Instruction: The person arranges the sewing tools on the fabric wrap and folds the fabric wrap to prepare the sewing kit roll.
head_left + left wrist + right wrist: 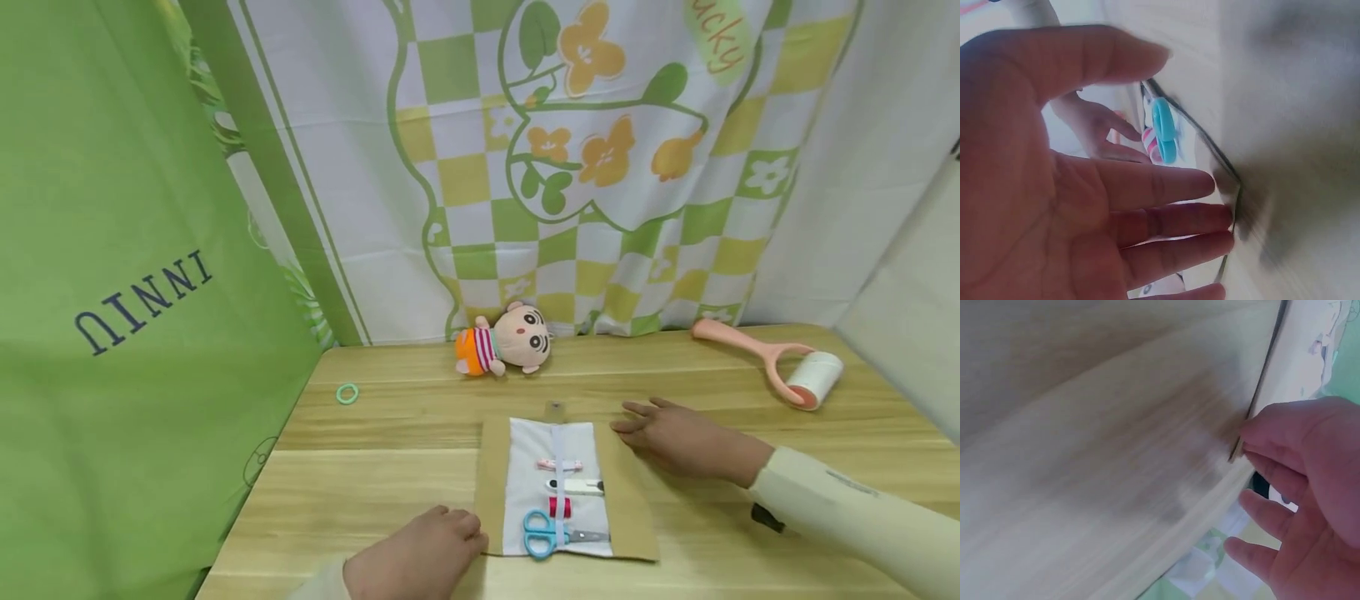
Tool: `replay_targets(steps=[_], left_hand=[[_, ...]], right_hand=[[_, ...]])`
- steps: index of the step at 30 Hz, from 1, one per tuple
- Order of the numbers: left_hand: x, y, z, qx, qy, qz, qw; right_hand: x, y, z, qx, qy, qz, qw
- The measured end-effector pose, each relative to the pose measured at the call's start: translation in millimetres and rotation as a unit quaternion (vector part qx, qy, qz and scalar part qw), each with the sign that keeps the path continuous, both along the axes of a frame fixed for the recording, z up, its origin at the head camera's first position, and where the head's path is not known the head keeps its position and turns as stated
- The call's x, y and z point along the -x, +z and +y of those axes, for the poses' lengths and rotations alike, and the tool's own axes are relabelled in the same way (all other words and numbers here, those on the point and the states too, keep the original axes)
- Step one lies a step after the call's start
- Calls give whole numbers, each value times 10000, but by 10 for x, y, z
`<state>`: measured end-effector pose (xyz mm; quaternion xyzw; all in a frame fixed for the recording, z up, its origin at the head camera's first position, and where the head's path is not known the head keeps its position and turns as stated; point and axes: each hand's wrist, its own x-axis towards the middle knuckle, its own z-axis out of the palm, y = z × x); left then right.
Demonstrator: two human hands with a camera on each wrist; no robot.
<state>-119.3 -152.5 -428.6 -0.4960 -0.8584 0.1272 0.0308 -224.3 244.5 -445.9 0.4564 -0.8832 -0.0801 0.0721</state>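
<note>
A tan fold-out case [628, 508] lies spread on the table, its white lining facing up. Under its white elastic band [558, 446] sit a pink patterned nail clipper [570, 466], a white cutter knife [583, 487], a red thread spool [560, 507] and blue-handled scissors [540, 533]. My left hand [423, 554] is at the case's lower left edge; in the left wrist view its fingers [1172, 222] are straight, tips right at the edge. At the upper right corner my right hand [686, 437] pinches the case between thumb and index finger, other fingers spread.
Behind the case lies a plush doll [502, 342] by the patterned curtain [480, 175]. A pink lint roller [772, 362] rests at the back right, a mint green ring [347, 393] at the back left. A green cloth [135, 400] hangs along the left side.
</note>
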Motion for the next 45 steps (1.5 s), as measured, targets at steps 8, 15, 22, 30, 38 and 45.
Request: replay_targets(steps=[8, 15, 22, 30, 38, 45], left_hand=[[137, 115, 81, -160, 197, -775, 9967], [398, -66, -7, -1231, -257, -876, 9882], [532, -156, -82, -1129, -282, -875, 9893], [417, -179, 45, -259, -433, -291, 9983], [424, -239, 27, -556, -694, -141, 9959], [483, -226, -54, -1036, -582, -766, 9900]], right_hand=[[0, -45, -4, 145, -76, -214, 9996], [-530, -5, 25, 1174, 1008, 268, 9876], [-983, -32, 32, 1277, 878, 94, 9879], [-1113, -278, -98, 1145, 616, 566, 9899], [-1057, -293, -229, 1183, 1037, 1545, 9754], [-987, -101, -120, 1767, 360, -334, 9830]])
